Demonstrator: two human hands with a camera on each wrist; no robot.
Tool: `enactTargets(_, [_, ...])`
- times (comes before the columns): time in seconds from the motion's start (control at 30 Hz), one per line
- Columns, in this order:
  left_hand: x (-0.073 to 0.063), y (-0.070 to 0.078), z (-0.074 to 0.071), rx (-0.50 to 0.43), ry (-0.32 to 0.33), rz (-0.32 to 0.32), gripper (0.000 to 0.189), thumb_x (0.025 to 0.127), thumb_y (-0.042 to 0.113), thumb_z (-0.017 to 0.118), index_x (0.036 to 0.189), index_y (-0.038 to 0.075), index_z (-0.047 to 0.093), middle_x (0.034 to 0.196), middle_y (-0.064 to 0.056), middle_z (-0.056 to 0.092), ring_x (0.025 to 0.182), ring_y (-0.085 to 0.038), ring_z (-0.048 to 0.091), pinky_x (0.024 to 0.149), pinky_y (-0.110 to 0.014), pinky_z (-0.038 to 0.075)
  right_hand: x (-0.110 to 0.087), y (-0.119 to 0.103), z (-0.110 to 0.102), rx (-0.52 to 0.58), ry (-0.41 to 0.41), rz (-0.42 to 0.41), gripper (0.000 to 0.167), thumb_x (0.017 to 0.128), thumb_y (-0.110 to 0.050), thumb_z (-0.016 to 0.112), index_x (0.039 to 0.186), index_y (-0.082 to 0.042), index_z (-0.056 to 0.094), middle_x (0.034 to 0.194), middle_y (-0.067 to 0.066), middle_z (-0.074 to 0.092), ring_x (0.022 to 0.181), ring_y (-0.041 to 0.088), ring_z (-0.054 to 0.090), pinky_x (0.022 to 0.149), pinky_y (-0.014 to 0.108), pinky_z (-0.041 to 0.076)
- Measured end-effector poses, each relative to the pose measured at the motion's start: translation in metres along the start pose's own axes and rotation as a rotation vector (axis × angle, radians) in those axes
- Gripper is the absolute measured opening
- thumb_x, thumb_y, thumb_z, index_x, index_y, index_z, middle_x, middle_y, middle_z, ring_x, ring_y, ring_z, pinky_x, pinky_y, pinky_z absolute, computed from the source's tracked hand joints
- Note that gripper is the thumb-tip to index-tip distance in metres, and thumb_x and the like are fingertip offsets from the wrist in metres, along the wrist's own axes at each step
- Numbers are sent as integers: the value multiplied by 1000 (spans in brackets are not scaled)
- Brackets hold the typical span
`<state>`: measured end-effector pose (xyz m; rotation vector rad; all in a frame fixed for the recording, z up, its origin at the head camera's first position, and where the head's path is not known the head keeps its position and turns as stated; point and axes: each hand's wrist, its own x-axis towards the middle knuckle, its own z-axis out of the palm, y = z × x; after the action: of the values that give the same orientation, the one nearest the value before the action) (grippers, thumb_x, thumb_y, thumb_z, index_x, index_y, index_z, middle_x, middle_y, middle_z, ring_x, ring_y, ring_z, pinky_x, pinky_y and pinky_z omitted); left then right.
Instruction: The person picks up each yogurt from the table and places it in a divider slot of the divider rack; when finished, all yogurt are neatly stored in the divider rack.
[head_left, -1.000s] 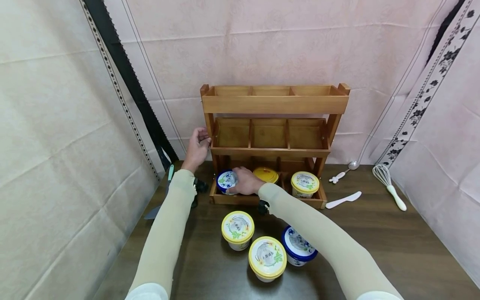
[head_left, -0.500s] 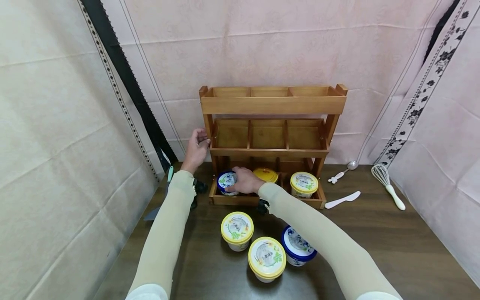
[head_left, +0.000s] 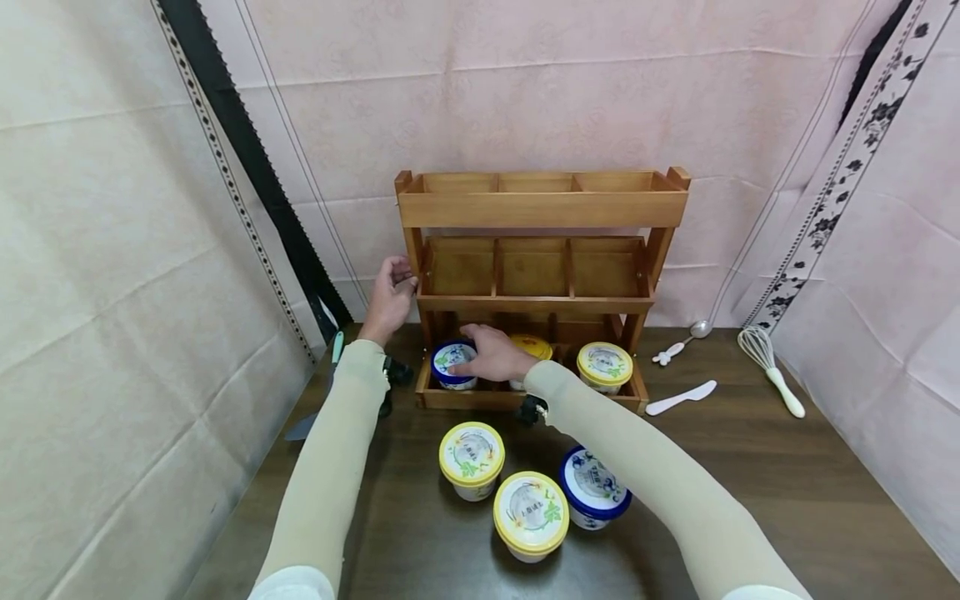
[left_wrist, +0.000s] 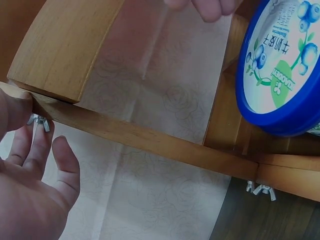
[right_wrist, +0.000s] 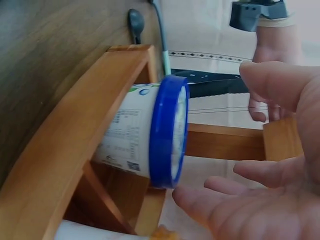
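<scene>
On the tabletop:
Tabletop (head_left: 750,467): dark wood; it carries the rack, three loose tubs near the person, and at the right a whisk (head_left: 765,367), a white knife (head_left: 681,398) and a spoon (head_left: 678,346).
Rack (head_left: 540,210): wooden, three tiers, three compartments each; the two upper tiers hold nothing.
Left hand (head_left: 390,296): it holds the left post of the rack at the middle tier, thumb and fingers curled round the wood.
Right hand (head_left: 491,354): fingers spread and straight, just above and beside the blue-lid tub; it grips nothing.
Blue-lid tub (head_left: 452,363): it stands upright in the left compartment of the lowest tier, beside two yellow-lid tubs (head_left: 604,367).
Doing it well: I think the right hand should rise straight up, so the fingers do not tip the tub, while the left hand steadies the rack.
Writing: the blue lid (left_wrist: 280,65) shows blueberries and small Chinese characters; the brand I cannot read surely.
</scene>
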<state>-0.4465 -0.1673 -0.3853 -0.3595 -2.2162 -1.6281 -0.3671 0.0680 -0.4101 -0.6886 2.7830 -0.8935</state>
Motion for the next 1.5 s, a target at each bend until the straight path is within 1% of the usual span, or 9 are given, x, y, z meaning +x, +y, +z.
enactTargets(0.23, [0,0,0,-1,-3,13,36,108,8,56,143,10,48,140,-14,54,133,-30,55,119,-49,44,-15,-1,-12,44,-10,-53,87,94,-50,77,162,-11,39,161,14,50,148,32,49,122,51,42])
enactTargets(0.4, [0,0,0,-5,-5,22,36,108,7,55,143,8,47,140,-15,53,133,-30,54,119,-48,43,-32,-2,-21,115,-32,-59,84,96,-49,75,162,-12,39,163,13,48,151,31,46,123,51,41])
enactTargets(0.6, [0,-1,0,3,-2,12,36,109,8,56,144,10,47,140,-14,53,133,-29,55,120,-48,43,-48,2,-27,161,-35,-59,78,97,-48,74,160,-15,41,161,10,51,150,30,48,120,51,46])
enactTargets(0.87, [0,1,2,-2,-6,14,36,109,9,55,144,10,47,140,-14,53,133,-30,54,120,-48,43,-71,16,-35,183,-11,-85,74,98,-51,72,158,-19,44,157,8,55,147,30,51,115,49,51])
enactTargets(1.1, [1,-1,1,0,-6,1,36,109,9,55,144,11,47,141,-13,53,134,-28,54,121,-47,43,-92,23,-43,201,0,-123,73,99,-48,72,158,-16,44,155,11,57,146,32,53,112,47,53])
enactTargets(1.2, [0,-3,-1,-3,-6,-10,36,109,9,55,144,11,47,141,-13,53,134,-28,54,121,-48,43,-101,25,-46,224,-6,-122,74,98,-49,73,158,-18,44,156,12,56,146,32,52,112,50,53])
enactTargets(1.37, [-1,-1,-1,-6,-9,-9,35,109,10,55,144,13,47,141,-12,53,134,-28,53,120,-48,43,-116,33,-50,248,-1,-132,72,98,-47,73,158,-19,43,155,15,55,145,38,52,113,57,50])
enactTargets(1.47, [-1,1,-1,-9,-8,-5,35,109,10,55,143,12,48,141,-12,53,133,-28,53,120,-48,43,-125,38,-53,244,8,-132,72,99,-44,74,159,-17,43,154,16,56,143,39,54,112,56,51])
enactTargets(1.5, [-2,2,0,-7,-7,-6,35,109,10,55,143,13,48,140,-12,53,132,-28,53,120,-48,43,-128,40,-53,237,14,-127,72,99,-44,73,158,-17,43,154,16,57,142,38,55,112,54,52])
